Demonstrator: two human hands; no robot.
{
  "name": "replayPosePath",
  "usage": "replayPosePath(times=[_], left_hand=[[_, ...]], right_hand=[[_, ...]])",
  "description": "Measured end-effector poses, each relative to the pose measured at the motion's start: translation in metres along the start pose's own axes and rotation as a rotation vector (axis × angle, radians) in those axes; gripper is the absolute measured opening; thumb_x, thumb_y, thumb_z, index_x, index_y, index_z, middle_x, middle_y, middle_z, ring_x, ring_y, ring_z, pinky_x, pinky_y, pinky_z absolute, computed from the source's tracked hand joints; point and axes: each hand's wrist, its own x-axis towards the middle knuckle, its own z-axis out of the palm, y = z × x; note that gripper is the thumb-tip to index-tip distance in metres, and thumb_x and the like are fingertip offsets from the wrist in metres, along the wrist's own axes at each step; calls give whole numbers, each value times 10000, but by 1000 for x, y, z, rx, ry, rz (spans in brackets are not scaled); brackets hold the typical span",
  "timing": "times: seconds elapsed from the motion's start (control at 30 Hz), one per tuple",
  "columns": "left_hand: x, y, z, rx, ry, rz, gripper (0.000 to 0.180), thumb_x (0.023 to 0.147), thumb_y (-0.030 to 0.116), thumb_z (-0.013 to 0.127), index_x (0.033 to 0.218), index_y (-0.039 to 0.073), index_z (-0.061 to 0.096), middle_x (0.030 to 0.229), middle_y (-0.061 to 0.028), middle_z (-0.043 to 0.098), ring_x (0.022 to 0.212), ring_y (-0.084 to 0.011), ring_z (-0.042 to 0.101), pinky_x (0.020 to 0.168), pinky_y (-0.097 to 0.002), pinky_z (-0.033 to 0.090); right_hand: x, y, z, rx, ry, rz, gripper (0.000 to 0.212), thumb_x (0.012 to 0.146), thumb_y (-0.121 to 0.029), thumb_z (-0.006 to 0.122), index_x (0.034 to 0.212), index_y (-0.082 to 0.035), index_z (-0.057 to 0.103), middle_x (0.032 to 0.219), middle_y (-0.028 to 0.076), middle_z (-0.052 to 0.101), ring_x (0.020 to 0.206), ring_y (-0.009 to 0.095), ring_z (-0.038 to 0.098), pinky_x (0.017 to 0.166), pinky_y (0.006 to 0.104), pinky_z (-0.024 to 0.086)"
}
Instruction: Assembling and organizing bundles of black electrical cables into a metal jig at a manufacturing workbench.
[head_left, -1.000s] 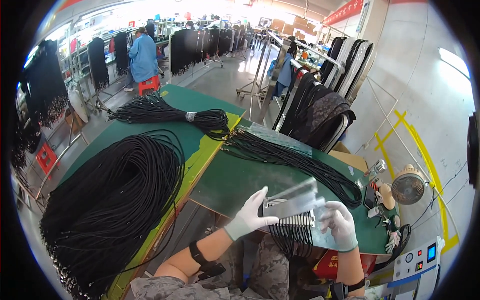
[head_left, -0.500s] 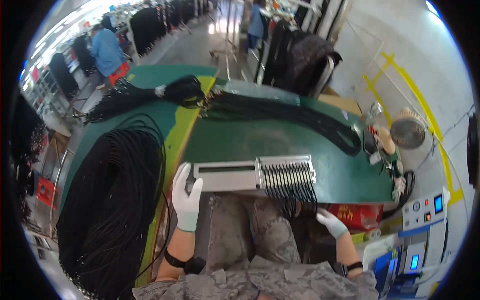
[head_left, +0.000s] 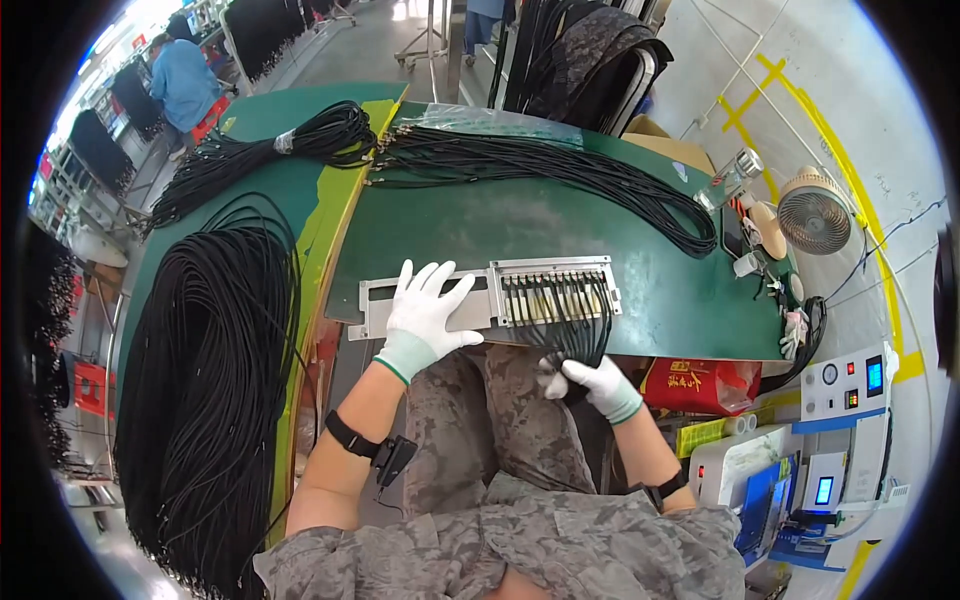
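Note:
A flat silver metal fixture (head_left: 482,312) lies along the near edge of the green table. Its right half holds a row of black cables (head_left: 588,325) side by side, their loose lengths drooping over the edge toward my lap. My left hand (head_left: 425,315), in a white glove, is spread open over the fixture's left half, hiding part of the plate and its long slot. My right hand (head_left: 605,388), also gloved, is closed around the hanging cables just below the table edge. A few of its fingers are hidden by the bunch.
A large coil of black cables (head_left: 205,400) covers the left side. Behind lie a tied cable bundle (head_left: 260,152) and a long loose bundle (head_left: 570,165). A small fan (head_left: 813,220), a red bag (head_left: 690,385) and a control box (head_left: 845,390) stand to the right.
My left hand has moved from beside the fixture's left end onto its left half. My right hand has shifted left and closed on the hanging cables. The whole view has tilted slightly.

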Motion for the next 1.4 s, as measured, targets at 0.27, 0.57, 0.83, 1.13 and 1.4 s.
replayPosePath(times=[0.27,0.57,0.83,1.13,1.4], left_hand=[[1,2,-2,43,30,-6,822,650,527,750,1339,141,524,1361,-170,468,1304,-331,389,1147,-541,176],[-3,13,-8,-21,-2,64,910,639,517,764,1387,104,454,1372,-180,449,1316,-349,366,1155,-523,157],[-2,168,-33,-1820,-501,-86,523,896,344,648,1262,1,499,941,-61,555,885,-240,587,956,-414,439],[50,121,-85,-2195,208,-144,394,1020,375,400,789,88,540,523,30,338,554,-147,466,806,-425,489],[90,-40,-84,-2203,400,-376,370,972,420,515,891,68,595,650,-35,491,695,-200,535,934,-418,469]], right_hand=[[-18,12,-5,204,33,171,359,943,-245,568,1140,55,574,605,6,505,492,120,482,569,310,488],[-85,8,-18,220,-93,95,334,928,-243,591,1083,53,598,609,11,515,491,111,480,551,304,468],[-76,-30,5,-112,-367,233,321,898,-248,641,1083,13,615,704,44,606,571,142,554,597,311,499],[-94,41,-33,-1159,515,-155,231,739,-82,671,967,-87,635,924,108,650,839,308,628,706,377,519],[-33,-137,-57,-1610,709,-692,250,685,23,602,909,-84,624,847,113,621,782,332,618,690,384,513]])
